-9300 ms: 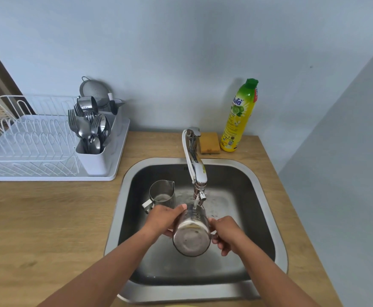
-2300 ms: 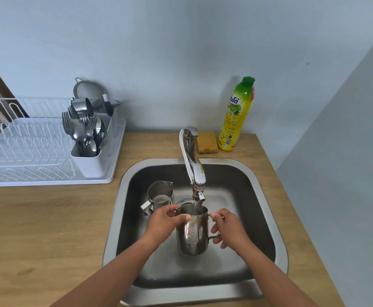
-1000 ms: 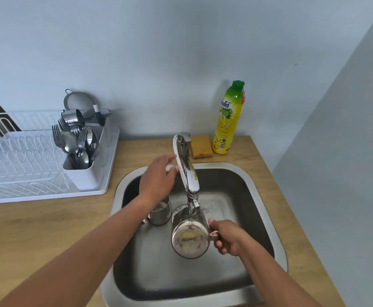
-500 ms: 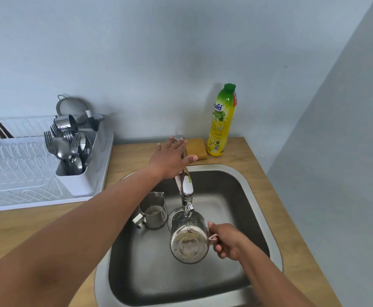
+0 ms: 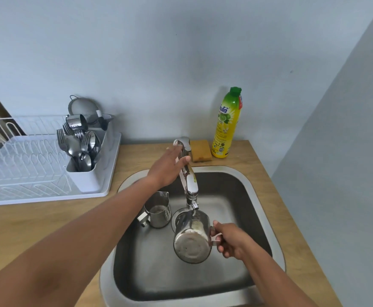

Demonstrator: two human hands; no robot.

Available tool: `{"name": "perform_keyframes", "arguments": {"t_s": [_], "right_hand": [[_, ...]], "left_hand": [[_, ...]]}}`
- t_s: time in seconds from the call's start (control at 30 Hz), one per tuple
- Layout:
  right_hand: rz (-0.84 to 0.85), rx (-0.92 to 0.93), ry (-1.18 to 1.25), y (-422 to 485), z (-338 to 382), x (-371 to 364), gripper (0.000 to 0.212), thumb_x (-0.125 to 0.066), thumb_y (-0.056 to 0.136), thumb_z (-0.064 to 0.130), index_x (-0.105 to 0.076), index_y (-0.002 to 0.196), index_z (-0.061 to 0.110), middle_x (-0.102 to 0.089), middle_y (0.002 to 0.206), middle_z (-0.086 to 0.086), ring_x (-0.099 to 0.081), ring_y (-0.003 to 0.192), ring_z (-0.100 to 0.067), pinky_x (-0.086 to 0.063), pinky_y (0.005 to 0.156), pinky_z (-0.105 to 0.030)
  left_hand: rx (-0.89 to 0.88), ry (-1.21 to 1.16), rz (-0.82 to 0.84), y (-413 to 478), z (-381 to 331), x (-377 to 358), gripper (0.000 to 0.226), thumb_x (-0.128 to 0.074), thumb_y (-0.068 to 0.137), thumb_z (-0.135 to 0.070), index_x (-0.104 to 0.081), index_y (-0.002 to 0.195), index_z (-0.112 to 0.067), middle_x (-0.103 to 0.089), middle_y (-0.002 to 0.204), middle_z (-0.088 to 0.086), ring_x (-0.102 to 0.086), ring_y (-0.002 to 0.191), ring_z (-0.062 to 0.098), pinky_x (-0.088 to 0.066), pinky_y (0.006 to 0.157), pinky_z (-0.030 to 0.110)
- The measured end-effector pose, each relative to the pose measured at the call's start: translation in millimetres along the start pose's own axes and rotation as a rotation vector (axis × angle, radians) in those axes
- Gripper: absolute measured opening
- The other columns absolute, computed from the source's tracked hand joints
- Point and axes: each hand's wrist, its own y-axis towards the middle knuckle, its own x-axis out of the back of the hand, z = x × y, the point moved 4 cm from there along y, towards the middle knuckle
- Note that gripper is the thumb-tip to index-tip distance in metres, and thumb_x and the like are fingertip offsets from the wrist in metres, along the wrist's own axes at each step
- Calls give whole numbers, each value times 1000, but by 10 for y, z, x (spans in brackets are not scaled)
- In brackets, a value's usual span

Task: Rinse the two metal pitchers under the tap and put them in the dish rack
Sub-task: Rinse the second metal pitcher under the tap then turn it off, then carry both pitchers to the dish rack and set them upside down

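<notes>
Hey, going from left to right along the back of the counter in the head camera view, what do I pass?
In order: white wire dish rack → white cutlery holder full of metal forks and spoons → left hand → yellow-brown sponge → yellow dish soap bottle with green cap.

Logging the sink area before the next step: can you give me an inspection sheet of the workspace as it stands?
Surface: wooden counter with a steel sink set in it.
Job's things: tilted pitcher under the tap; second pitcher upright in the sink; dish rack holds neither.
Clutter: soap bottle, sponge, cutlery holder.
Hands: left hand rests on the tap's lever, fingers straight; right hand grips the tilted pitcher's handle.
Cables: nothing seen.
Surroundings: pale walls behind and right.
</notes>
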Motion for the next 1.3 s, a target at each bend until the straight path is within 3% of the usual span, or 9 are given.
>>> {"name": "perform_keyframes", "arguments": {"t_s": [0.13,0.4,0.53,0.63,0.73,0.87,1.03,1.13,1.3], "right_hand": [[-71,56,-18,-18,14,82,38,-37,104,37,-55,86,9,-50,47,-3,-54,38,-20,-33,44,-21],[-109,98,-29,-2,-3,108,33,-36,105,33,-55,93,8,-53,51,-5,-60,50,-24,-46,49,-26],[-138,127,-92,59,-50,89,32,-37,105,30,-55,96,6,-55,56,-8,-62,53,-25,-48,50,-29],[-147,134,-159,32,-62,87,32,-37,104,28,-57,96,5,-57,56,-8,-62,53,-24,-50,51,-30],[-144,142,-173,-10,-58,79,30,-37,104,26,-57,93,6,-55,57,-7,-59,50,-22,-51,52,-32],[-152,164,-187,-53,-6,77,27,-40,101,24,-57,91,7,-51,64,-8,-50,50,-20,-54,54,-36],[-139,182,-140,-117,148,110,17,-46,92,10,-61,85,7,-43,57,-7,-38,47,-19,-38,48,-25],[-73,267,-205,-106,242,70,21,-44,93,10,-61,80,10,-42,56,-5,-36,48,-17,-27,51,-26],[-131,599,-744,-132,367,2,45,-53,96,19,-45,52,20,-47,55,2,-47,59,-22,-32,52,-29]], "left_hand": [[180,-44,-78,-337,464,-68,63,-51,97,-42,-30,152,-21,-31,159,2,-29,146,21,-30,117,44],[657,-157,-17,-1027,1304,-555,89,-68,86,-36,-18,155,-12,-36,154,16,-40,138,33,-38,111,43],[767,-299,-62,-1188,1393,-755,48,-62,90,-32,-50,129,-7,-63,123,16,-61,107,32,-47,83,34],[736,-269,-65,-1278,1374,-819,29,-60,92,-35,-62,104,-8,-69,100,14,-64,94,31,-43,71,32],[693,-272,-58,-1385,1290,-880,27,-61,92,-35,-68,87,-10,-66,81,8,-61,76,24,-40,65,31],[639,-478,-166,-1510,1179,-947,15,-59,93,-27,-63,84,-16,-71,84,4,-60,77,21,-45,72,34],[593,-755,-194,-1561,847,-763,20,-48,100,-15,-60,85,-9,-56,66,4,-49,61,16,-43,57,28],[518,-628,-116,-1598,698,-664,22,-45,99,-9,-62,85,-8,-56,63,3,-50,58,15,-42,54,25],[290,-27,6,-1656,461,-550,20,-50,94,-12,-65,82,-18,-67,79,1,-62,78,20,-46,72,28]]}}
